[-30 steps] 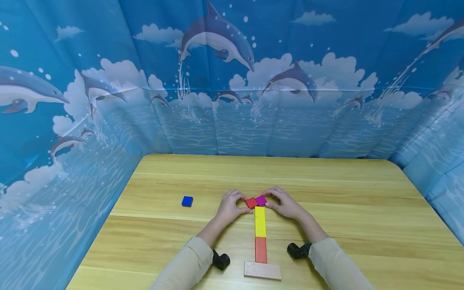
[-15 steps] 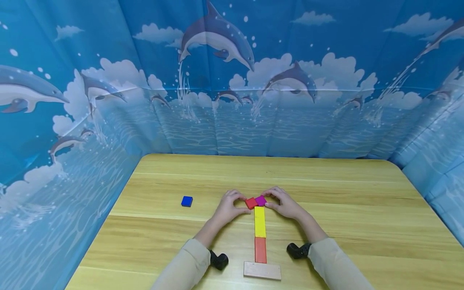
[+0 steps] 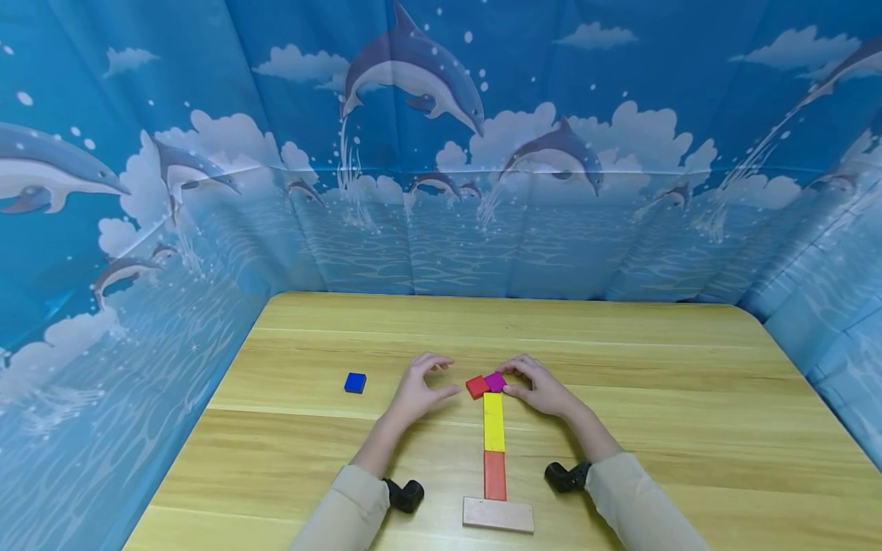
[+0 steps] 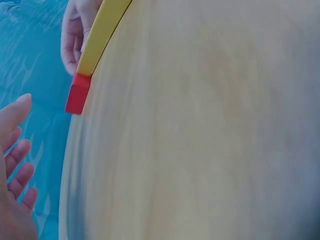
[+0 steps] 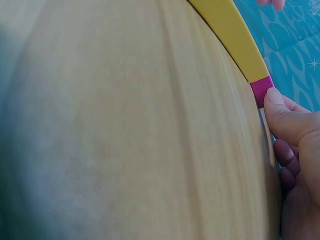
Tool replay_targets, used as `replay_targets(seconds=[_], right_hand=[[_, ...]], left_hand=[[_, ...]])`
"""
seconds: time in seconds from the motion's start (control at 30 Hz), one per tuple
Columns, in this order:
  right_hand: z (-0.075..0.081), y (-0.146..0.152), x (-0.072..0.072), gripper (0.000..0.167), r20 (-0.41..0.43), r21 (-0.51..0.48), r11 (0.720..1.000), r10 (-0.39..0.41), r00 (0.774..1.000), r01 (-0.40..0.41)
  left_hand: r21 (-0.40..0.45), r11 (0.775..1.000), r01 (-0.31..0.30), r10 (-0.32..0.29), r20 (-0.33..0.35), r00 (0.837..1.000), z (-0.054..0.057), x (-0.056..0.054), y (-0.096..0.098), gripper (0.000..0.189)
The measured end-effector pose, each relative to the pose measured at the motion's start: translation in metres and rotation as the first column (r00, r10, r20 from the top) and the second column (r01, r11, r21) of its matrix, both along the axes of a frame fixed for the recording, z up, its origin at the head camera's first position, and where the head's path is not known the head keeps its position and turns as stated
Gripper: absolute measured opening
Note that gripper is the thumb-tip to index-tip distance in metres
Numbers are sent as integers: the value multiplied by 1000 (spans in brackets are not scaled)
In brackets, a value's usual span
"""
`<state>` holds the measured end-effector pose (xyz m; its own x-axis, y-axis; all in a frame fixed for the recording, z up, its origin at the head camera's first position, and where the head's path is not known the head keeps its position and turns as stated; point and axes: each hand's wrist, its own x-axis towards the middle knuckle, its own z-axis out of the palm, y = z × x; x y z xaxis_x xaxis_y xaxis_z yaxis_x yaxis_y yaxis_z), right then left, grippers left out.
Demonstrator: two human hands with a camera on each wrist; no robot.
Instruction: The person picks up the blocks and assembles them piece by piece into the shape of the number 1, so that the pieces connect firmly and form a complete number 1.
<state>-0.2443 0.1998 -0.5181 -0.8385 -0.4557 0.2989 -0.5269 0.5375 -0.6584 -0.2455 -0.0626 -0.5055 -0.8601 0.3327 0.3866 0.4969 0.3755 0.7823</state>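
Observation:
My right hand pinches a magenta square block between thumb and fingers; the right wrist view shows the thumb on the magenta block. Left of it, edge to edge, lies a tilted red square block. Both sit at the far end of a yellow rectangular block. My left hand is apart from the red block, to its left, with thumb and fingers spread and nothing between them. In the left wrist view its fingers are loose beside the red block.
An orange-red block continues the line from the yellow one toward me, ending at a pale wooden plank laid crosswise. A blue square block lies off to the left on the wooden table. A dolphin-print curtain hangs behind.
My left hand has let go of the red block and drawn back to the left, its fingers spreading. The right hand stays at the magenta block.

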Motion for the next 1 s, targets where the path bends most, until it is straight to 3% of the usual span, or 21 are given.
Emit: replay_targets(seconds=[0.23, 0.43, 0.8, 1.0], right_hand=[[0, 0, 0, 27, 38, 6, 1000, -11, 999, 11], [0, 1, 0, 27, 47, 19, 1000, -9, 999, 8], [1, 1, -1, 27, 57, 16, 1000, -10, 998, 9], [1, 1, -1, 27, 61, 12, 1000, -10, 998, 9]], left_hand=[[50, 995, -83, 85, -40, 996, 2, 2, -20, 43], [84, 981, -177, 181, -50, 982, 3, 8, -44, 42], [87, 952, -294, 294, 11, 956, 2, 17, -89, 47], [53, 928, -369, 368, 28, 930, -3, 22, -110, 49]])
